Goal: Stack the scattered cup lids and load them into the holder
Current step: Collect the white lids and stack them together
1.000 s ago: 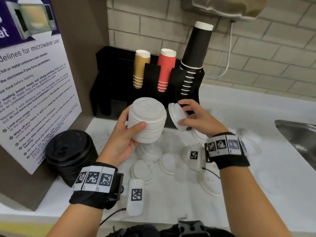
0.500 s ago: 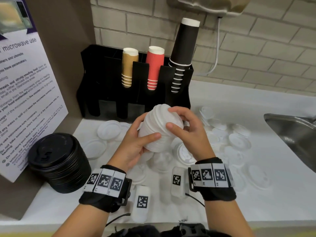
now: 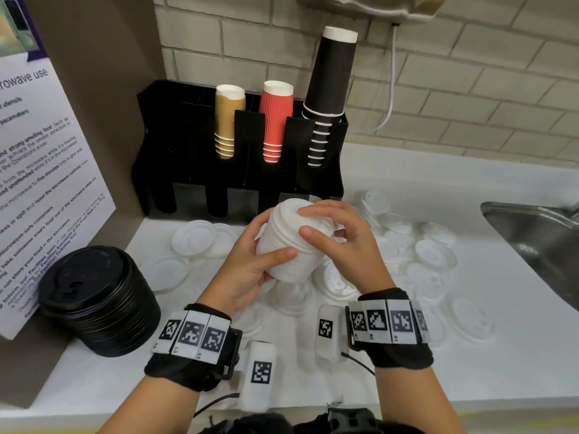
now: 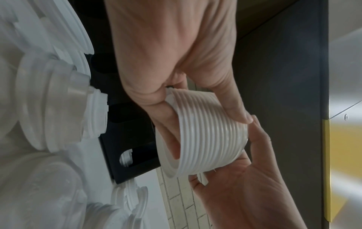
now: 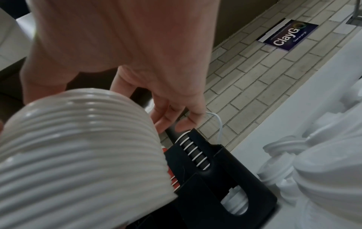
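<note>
My right hand (image 3: pixel 338 245) has come across and closed over the top of the stack of white lids (image 3: pixel 291 242); a second ago it was off to the side holding one loose lid by its edge, and that lid now sits on top, pressed under my right fingertips (image 3: pixel 308 211) with my thumb against the stack's side. My left hand (image 3: pixel 250 264) keeps the stack gripped as before, thumb across the near side and fingers curled round the far side, holding it tilted in the air. So the stack has grown by one and both hands are wrapped round it.

The black holder (image 3: pixel 241 170) stands just beyond my fingertips, its lower slots facing me; the right-wrist view shows a few white lids already in one slot. Below and to the right of my hands many scattered white lids (image 3: pixel 435 255) lie on the counter (image 3: pixel 517 355), so I judge there is more gathering to do before loading. The pile of black lids (image 3: pixel 97 299) sits well left of my left wrist, untouched.
</note>
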Demonstrator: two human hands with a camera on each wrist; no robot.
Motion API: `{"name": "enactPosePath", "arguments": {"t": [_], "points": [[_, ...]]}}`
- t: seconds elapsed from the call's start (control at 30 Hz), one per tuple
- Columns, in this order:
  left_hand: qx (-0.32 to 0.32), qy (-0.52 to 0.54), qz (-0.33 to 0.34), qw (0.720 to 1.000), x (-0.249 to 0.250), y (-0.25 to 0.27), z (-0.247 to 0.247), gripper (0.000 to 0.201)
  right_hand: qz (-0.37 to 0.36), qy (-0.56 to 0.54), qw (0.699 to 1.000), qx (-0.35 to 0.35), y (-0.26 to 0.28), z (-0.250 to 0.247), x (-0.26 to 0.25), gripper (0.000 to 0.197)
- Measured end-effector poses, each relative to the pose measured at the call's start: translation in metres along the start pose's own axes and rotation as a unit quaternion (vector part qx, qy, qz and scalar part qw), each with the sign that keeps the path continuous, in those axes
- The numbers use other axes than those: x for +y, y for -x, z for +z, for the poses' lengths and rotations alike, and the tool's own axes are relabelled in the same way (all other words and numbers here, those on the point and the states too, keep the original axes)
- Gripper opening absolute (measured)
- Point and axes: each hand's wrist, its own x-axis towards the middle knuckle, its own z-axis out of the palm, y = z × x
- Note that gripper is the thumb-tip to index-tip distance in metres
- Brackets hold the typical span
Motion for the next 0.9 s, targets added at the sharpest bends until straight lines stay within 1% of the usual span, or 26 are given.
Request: {"name": "enactPosePath", "arguments": {"t": [0.13, 0.23, 0.3, 0.33, 0.37, 0.4, 0.43, 0.5, 0.53, 0.57, 0.63, 0.7, 0.77, 0.83, 0.87, 0.9], "points": [[-0.001, 0.008, -0.002, 1.000, -0.001, 0.000, 0.000, 0.071, -0.014, 0.010, 1.000, -0.016, 0.000, 0.001, -0.001, 0.034], [-0.001, 0.017, 0.000, 1.000, 0.001, 0.001, -0.002, 0.089, -0.031, 0.002, 0.999, -0.043, -0.006, -0.007, -0.003, 0.032], [0.019, 0.026, 0.013, 0.999, 0.006, 0.001, -0.005, 0.098, -0.011, 0.001, 0.999, -0.045, -0.016, -0.022, -0.003, 0.025], [0.031, 0.032, 0.023, 0.999, 0.008, 0.000, -0.007, 0.101, 0.011, 0.033, 0.998, -0.052, -0.023, -0.032, -0.002, 0.023], [0.041, 0.037, 0.034, 0.998, 0.010, 0.000, -0.009, 0.102, 0.037, 0.095, 0.992, -0.079, -0.031, -0.042, 0.000, 0.024], [0.050, 0.039, 0.044, 0.997, 0.013, 0.000, -0.011, 0.103, 0.062, 0.177, 0.974, -0.129, -0.038, -0.049, 0.003, 0.026], [0.055, 0.039, 0.052, 0.996, 0.016, 0.000, -0.013, 0.104, 0.087, 0.265, 0.940, -0.194, -0.044, -0.054, 0.007, 0.033], [0.062, 0.033, 0.064, 0.995, 0.022, 0.001, -0.016, 0.105, 0.138, 0.417, 0.841, -0.317, -0.050, -0.054, 0.014, 0.055], [0.064, 0.030, 0.069, 0.995, 0.025, 0.001, -0.016, 0.106, 0.157, 0.469, 0.793, -0.356, -0.051, -0.050, 0.018, 0.066], [0.065, 0.027, 0.073, 0.995, 0.027, 0.002, -0.017, 0.106, 0.174, 0.506, 0.756, -0.378, -0.051, -0.045, 0.022, 0.074], [0.065, 0.018, 0.077, 0.995, 0.030, 0.004, -0.016, 0.107, 0.201, 0.552, 0.706, -0.396, -0.050, -0.036, 0.033, 0.088], [0.063, 0.011, 0.077, 0.995, 0.033, 0.006, -0.016, 0.109, 0.211, 0.581, 0.667, -0.415, -0.047, -0.028, 0.042, 0.099], [0.059, 0.008, 0.073, 0.996, 0.035, 0.008, -0.017, 0.111, 0.216, 0.587, 0.646, -0.437, -0.046, -0.024, 0.049, 0.104], [0.060, 0.005, 0.073, 0.996, 0.037, 0.011, -0.017, 0.111, 0.217, 0.588, 0.634, -0.453, -0.047, -0.023, 0.053, 0.104], [0.063, 0.004, 0.073, 0.995, 0.039, 0.013, -0.018, 0.112, 0.217, 0.585, 0.634, -0.456, -0.049, -0.024, 0.053, 0.102], [0.067, 0.003, 0.074, 0.995, 0.040, 0.014, -0.018, 0.113, 0.218, 0.578, 0.643, -0.454, -0.051, -0.027, 0.053, 0.100]]}}
